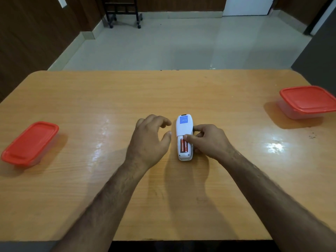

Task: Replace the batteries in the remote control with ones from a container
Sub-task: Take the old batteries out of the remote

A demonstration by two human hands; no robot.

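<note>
Head view: the white remote (pixel 184 137) lies face down between both hands, its battery bay uncovered with 2 red batteries (pixel 183 145) inside. The right hand (pixel 209 140) pinches the remote's right edge, thumb at the bay's top. The left hand (pixel 151 137) hovers just left, fingers loosely spread, holding nothing. Lidded red containers sit well outward: one (pixel 30 142) far left, one (pixel 307 101) far right, near the table (pixel 109 99) edges
</note>
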